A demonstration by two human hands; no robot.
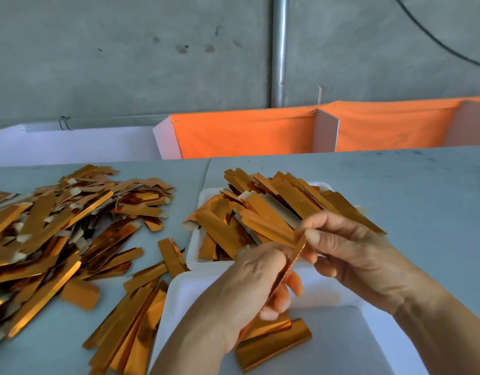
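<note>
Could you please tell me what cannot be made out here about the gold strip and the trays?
Head view: the strip is seen edge-on and covered by the left hand and right hand, so its face is hidden.
Head view: the far tray has its floor buried under heaped strips.
Head view: the near tray runs off the bottom edge.
Head view: the loose pile is cut by the left edge.

The strip [295, 259] you hold is a long, narrow piece of glossy orange-gold foil card. You see it almost edge-on and slightly bowed. It slants from upper right to lower left, just below and right of the frame's centre. Your right hand [349, 255] pinches its upper end, and your left hand [249, 288] grips its lower part.
</note>
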